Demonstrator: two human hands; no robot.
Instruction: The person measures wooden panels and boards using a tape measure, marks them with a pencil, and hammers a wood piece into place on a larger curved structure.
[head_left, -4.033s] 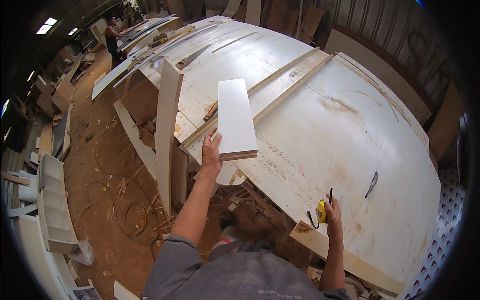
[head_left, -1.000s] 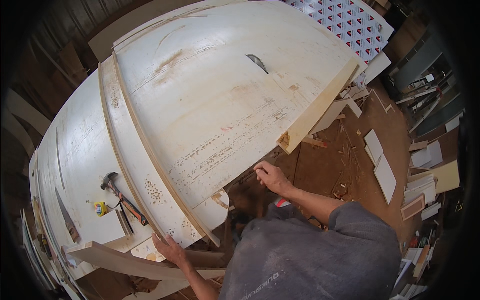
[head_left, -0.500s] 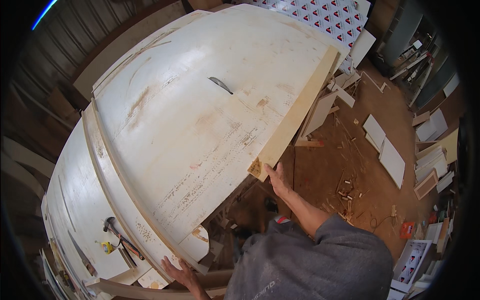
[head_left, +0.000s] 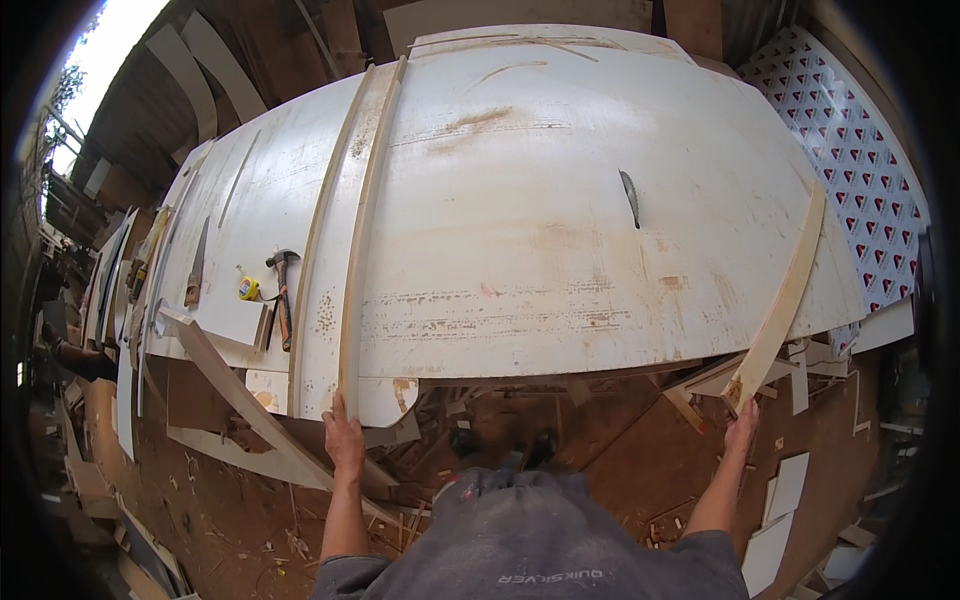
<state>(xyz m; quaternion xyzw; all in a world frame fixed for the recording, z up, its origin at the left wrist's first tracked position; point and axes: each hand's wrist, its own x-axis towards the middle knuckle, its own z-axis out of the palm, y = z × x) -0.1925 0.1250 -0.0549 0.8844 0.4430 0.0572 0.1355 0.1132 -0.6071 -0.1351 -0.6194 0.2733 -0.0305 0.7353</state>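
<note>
A pale wooden board (head_left: 790,285) lies along the right part of the white saw table (head_left: 500,240), its near end past the front edge. My right hand (head_left: 740,430) is closed round that end. My left hand (head_left: 343,442) is closed on the near end of a long wooden rail (head_left: 365,230) that crosses the table from front to back, fingers partly hidden. Between rail and board, a toothed saw blade (head_left: 630,199) sticks up through the tabletop. Left of the rail lie a claw hammer (head_left: 284,300), a yellow tape measure (head_left: 249,289) and a handsaw (head_left: 197,262).
A patterned white-and-red sheet (head_left: 850,165) stands at the far right beside the table. One curved wooden strip (head_left: 245,400) leans at the table's left front. White panels (head_left: 780,515) and wood scraps litter the brown floor (head_left: 610,440).
My view has swung right, so the table now lies straight across it. My left hand has closed on the rail's end. My right hand keeps hold of the board, now farther from the blade.
</note>
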